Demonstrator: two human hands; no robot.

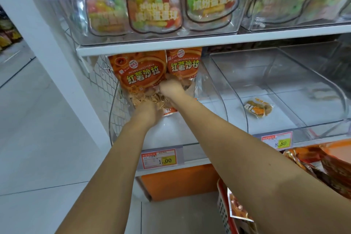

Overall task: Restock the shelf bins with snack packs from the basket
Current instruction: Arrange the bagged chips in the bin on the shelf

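Lone packet (258,109) in neighbouring bin (296,114)

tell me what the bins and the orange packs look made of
Bins: clear rigid plastic, glossy; walls are see-through and edges catch light. Orange packs: likely glossy plastic film; printed top, clear bottom showing chips, creased sheen.

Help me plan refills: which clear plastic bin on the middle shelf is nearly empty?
The clear plastic bin on the right, holding just one small yellow-orange packet; the left bin has big orange bags.
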